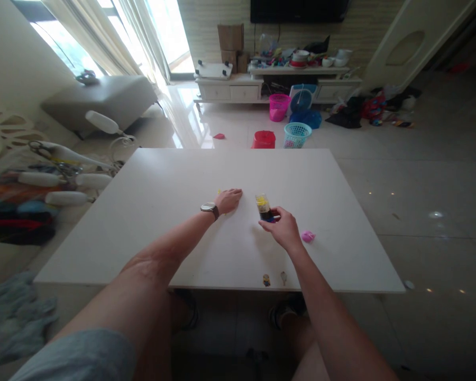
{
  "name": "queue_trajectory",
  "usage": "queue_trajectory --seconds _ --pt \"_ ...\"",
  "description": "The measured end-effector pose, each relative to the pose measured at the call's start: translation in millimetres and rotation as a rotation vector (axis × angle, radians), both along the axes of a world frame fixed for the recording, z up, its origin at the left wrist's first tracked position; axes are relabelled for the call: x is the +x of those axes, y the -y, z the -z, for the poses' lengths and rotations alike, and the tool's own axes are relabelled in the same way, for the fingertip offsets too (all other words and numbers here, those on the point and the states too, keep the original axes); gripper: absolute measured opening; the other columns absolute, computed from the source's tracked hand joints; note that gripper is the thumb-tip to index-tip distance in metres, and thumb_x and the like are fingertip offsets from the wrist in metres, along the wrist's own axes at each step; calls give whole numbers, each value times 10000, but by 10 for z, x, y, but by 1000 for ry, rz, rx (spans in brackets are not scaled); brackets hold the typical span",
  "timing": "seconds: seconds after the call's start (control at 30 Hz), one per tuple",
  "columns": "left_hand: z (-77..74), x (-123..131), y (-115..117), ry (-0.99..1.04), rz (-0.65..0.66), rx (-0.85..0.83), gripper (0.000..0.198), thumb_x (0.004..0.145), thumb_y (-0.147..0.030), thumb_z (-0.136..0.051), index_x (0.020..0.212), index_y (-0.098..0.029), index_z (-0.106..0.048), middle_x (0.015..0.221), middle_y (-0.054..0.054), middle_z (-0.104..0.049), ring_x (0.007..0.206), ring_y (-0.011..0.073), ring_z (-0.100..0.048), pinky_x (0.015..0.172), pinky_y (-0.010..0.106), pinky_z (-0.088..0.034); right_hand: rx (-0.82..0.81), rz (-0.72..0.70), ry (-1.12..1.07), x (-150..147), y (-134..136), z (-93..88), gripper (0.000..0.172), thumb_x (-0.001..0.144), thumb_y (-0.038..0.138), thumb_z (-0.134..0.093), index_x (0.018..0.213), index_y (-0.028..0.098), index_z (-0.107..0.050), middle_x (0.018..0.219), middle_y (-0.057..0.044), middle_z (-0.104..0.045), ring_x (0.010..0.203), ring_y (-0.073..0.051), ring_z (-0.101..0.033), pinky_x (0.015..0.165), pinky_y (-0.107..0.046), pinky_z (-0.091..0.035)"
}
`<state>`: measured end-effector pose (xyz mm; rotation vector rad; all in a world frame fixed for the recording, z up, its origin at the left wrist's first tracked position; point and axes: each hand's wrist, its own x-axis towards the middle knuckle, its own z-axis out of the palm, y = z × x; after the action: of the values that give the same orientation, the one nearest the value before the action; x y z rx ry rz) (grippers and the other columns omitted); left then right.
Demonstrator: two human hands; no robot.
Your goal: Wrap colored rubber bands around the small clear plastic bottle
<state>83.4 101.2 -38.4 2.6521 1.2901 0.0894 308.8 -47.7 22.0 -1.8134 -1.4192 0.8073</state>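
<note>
My left hand [229, 200], with a watch [209, 209] on its wrist, lies palm down on the white table [158, 180], fingers stretched out. A bit of something yellow [219, 191] peeks out beside it; what lies under the palm is hidden. Held tilted above the tabletop in my right hand [283, 226] is a small clear container [263, 203], yellow inside, dark lower down and blue at its base. To the right of that hand sits a crumpled-looking pink lump [308, 236]. By the near edge lie a small yellow-and-blue cartoon figure [266, 279] and a key-shaped thing [284, 278].
Beyond the table's far edge stand a red bucket [264, 139], a light-blue basket [297, 133] and a pink basket [279, 107]. A lamp with several white shades [91, 181] is at the left. A cluttered TV cabinet [246, 91] lines the wall.
</note>
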Motion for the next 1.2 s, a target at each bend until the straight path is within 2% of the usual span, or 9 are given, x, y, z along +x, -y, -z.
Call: queue_trajectory --seconds 0.1,0.17,0.37,0.5,0.7,0.87,0.93,1.07,1.2 --pt "-11 -403 125 -11 21 46 296 969 -235 -425 945 -177 -715 1095 147 -708 1093 268 -634 1037 432 -465 12 1 7 -8 26 -34 354 671 377 -852 970 253 -709 902 -17 -774 761 -194 -710 680 -297 -535" --pt "-23 -615 142 53 -23 54 253 950 -251 -460 882 -186 -695 978 132 -697 1053 272 -626 1011 430 -478 15 -1 9 -21 40 -51 349 672 379 -850 966 254 -708 900 -15 -773 762 -194 -708 681 -298 -533" --pt "21 -675 -151 313 -411 -4 389 908 -237 -483 1260 -166 -633 1355 145 -631 1321 285 -534 1158 468 -405 14 -14 11 -49 37 -6 350 676 381 -844 975 252 -713 914 -23 -778 761 -196 -710 676 -299 -536" --pt "115 -558 -195 279 -328 -179 413 881 -232 -501 1255 -164 -661 1442 131 -598 1401 274 -485 1209 424 -362 2 -19 5 -62 1 35 353 681 380 -837 986 252 -714 938 -27 -782 768 -194 -717 675 -294 -543" --pt "172 -711 326 363 -127 -146 278 866 -215 -496 1044 -202 -709 1203 83 -684 1187 227 -592 1100 374 -460 -16 -40 16 -148 -37 22 352 677 382 -834 981 251 -713 939 -26 -784 772 -194 -713 669 -289 -535" --pt "100 -933 612 387 -159 -105 191 869 -244 -542 938 -215 -718 1069 78 -689 1076 228 -604 1033 383 -487 -23 -52 29 -210 -11 17 348 682 381 -834 984 254 -716 938 -25 -784 781 -194 -716 673 -287 -532" --pt "80 -998 598 381 -188 -74 250 832 -275 -615 1047 -214 -728 1169 87 -667 1160 246 -569 1089 403 -450 -25 -55 42 -214 5 19 346 683 380 -836 984 256 -716 938 -24 -783 787 -195 -716 681 -290 -533" --pt "48 -1115 458 240 -214 -203 813 676 -381 -815 1444 -265 -575 1407 114 -522 1335 330 -447 1189 502 -346 -38 -59 72 -212 28 17 352 688 383 -837 992 257 -714 945 -25 -780 796 -194 -715 693 -291 -530" --pt "23 -1208 382 210 -213 -369 783 720 -343 -769 1471 -274 -558 1306 109 -507 1206 282 -547 1135 454 -425 -45 -74 98 -232 38 -5 351 690 382 -837 997 262 -718 936 -19 -781 802 -197 -712 690 -292 -517"
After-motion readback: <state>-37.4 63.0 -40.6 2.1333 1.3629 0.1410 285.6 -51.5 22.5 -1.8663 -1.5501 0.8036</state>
